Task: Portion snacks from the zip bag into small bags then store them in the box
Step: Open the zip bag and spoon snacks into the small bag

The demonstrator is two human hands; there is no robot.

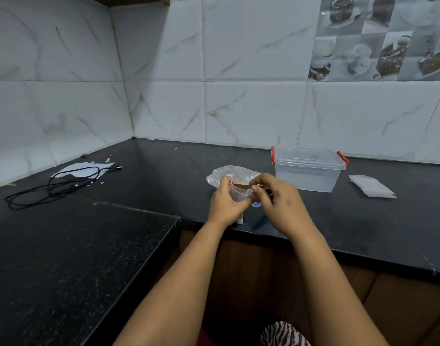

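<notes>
Lying at far left on the black counter (363, 228), a coiled black cable (51, 183) partly overlaps a white sheet of paper (83, 168), with small white scraps scattered near it. A lower speckled slab (76, 258) meets the counter at a step in the left foreground. Marbled wall tiles (251, 108) rise behind, and picture tiles (381, 38) of cups and cakes fill the upper right.

Centre: the left hand (225, 203) grips a small bag (239, 193) of clear plastic, its fingers curled round the bag's left side and thumb pressed toward the mouth. The right hand (276, 198) pinches the bag's upper edge between thumb and curled fingers, where a thin tan strip shows; whether that strip is a snack cannot be told. Both hands are held just above the counter near its front edge.

Behind the hands, the larger zip bag (224, 173) lies flat on the counter, with blue print on its right part. Just right of it stands the clear box (308, 171), lid on, red clips at both ends, close to the wall. Farther right, well apart from the box, a stack of flat small bags (372, 186) rests on the counter.
</notes>
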